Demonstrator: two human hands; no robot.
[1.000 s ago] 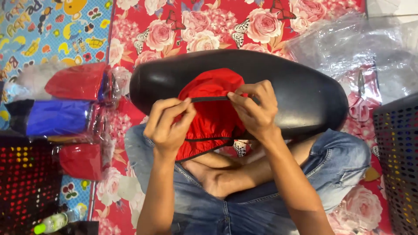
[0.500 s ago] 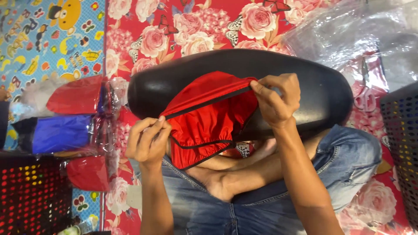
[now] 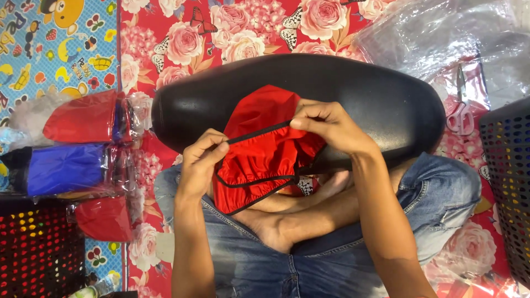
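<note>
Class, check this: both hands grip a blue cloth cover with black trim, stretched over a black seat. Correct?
Not quite. The head view shows the cloth cover is red, not blue. Otherwise right: the left hand and right hand grip its black trim over the black seat.

A red floral mat (image 3: 165, 49) (floor covering) bears bagged covers (image 3: 83, 118), scissors (image 3: 461, 113) and baskets (image 3: 508, 182).

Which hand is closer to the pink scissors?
The right hand. It pinches the red cover on the black seat, toward the pink scissors. The left hand holds the cover's other edge, farther away.
</note>
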